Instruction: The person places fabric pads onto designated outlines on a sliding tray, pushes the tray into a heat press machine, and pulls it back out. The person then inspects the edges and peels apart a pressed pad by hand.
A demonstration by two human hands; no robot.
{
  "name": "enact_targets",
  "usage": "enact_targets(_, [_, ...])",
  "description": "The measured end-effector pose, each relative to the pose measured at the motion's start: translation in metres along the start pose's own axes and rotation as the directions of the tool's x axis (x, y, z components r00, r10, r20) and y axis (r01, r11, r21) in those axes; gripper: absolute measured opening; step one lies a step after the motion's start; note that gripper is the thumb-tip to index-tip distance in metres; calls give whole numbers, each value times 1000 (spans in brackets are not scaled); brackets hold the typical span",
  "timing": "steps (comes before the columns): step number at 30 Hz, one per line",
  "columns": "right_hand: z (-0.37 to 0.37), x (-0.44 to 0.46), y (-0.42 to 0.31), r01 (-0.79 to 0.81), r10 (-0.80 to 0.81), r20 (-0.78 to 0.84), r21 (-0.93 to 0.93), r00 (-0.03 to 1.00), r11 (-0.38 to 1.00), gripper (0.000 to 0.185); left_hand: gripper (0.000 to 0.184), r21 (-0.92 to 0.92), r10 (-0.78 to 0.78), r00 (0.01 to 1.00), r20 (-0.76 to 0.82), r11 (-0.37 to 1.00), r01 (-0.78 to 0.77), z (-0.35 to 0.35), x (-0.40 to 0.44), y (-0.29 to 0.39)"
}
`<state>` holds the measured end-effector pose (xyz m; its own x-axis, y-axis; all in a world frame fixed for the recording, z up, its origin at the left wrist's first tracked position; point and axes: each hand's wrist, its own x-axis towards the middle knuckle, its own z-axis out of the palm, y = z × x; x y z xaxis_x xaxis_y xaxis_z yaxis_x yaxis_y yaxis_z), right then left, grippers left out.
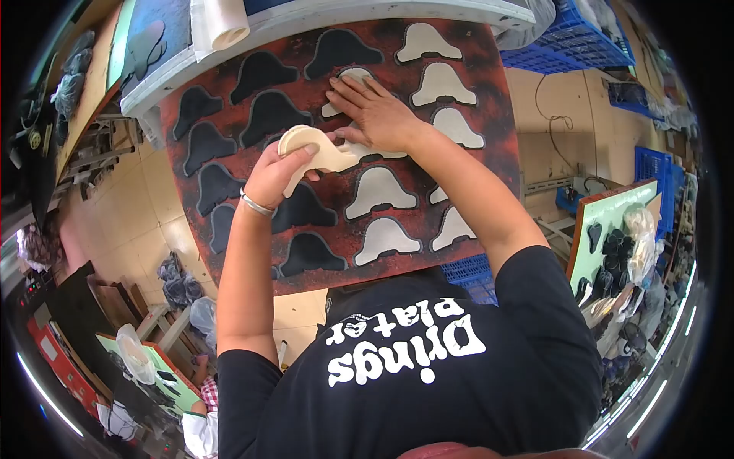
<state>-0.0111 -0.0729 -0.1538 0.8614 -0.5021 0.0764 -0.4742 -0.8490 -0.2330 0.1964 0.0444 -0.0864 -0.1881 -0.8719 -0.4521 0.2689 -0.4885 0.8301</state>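
Note:
My left hand (279,172) is closed around a stack of cream, curved fabric-like pieces (302,143), thumb on top. The stack is held above the red-and-black board (505,99). My right hand (375,115) lies with fingers stretched over a cream piece (330,109) on the board, partly covering it. Black curved pieces (275,116) are laid out in rows on the board's left side. Several of the pieces on the right bear cream tops, such as the one (382,191) below my hands. What lies directly under my right palm is hidden.
A grey-white ledge (336,17) runs along the board's far edge, with a cream roll (227,27) on it at the left. Blue crates (569,38) stand at the upper right. At the right is a green board (608,229) with black pieces. A person's sleeve (209,392) shows at lower left.

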Motion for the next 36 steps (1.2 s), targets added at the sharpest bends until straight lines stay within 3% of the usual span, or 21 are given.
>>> enact_targets(5, [2,0,1,0,0,0,-13,1000,1000,71,27,-101,33,999,-33,994,-36,6,2,-7])
enact_targets(8, [2,1,0,26,-26,-130,1,991,1000,63,30,-136,53,997,-51,989,-59,10,0,-7])
enact_targets(11, [-25,5,3,-11,76,-183,332,980,943,50,31,-210,79,986,-147,972,-109,15,4,-8])
enact_targets(12, [-33,5,-2,-100,263,-256,513,930,853,31,32,-191,92,983,-162,974,-122,17,5,-6])
enact_targets(14, [-55,3,-12,-196,371,1,850,928,488,28,31,-194,97,980,-175,972,-131,19,10,-7])
enact_targets(15, [-62,1,-14,-251,379,141,933,914,258,26,31,-196,102,979,-174,971,-136,22,13,-6])
enact_targets(16, [-60,0,-17,-197,355,100,949,929,248,23,31,-207,112,981,-160,968,-144,25,14,-4])
enact_targets(19, [-61,0,-11,-282,329,184,917,926,280,21,34,-214,112,988,-107,968,-133,31,22,-6])
enact_targets(20, [-64,0,-11,-325,366,238,925,900,197,20,36,-240,107,989,-100,962,-128,32,23,-5])
enact_targets(23, [-65,-3,-8,-315,392,227,932,891,176,20,39,-312,96,993,-71,943,-113,33,27,-5])
enact_targets(26, [-55,-3,-7,-217,420,164,973,893,82,21,41,-336,122,992,-28,934,-124,33,33,-7])
enact_targets(29, [-61,-3,-8,-273,414,137,917,900,290,25,41,-270,135,991,-17,954,-135,35,35,-8])
enact_targets(36, [-68,-7,-6,-357,468,246,919,849,165,31,45,-296,128,992,-1,947,-122,37,39,-4])
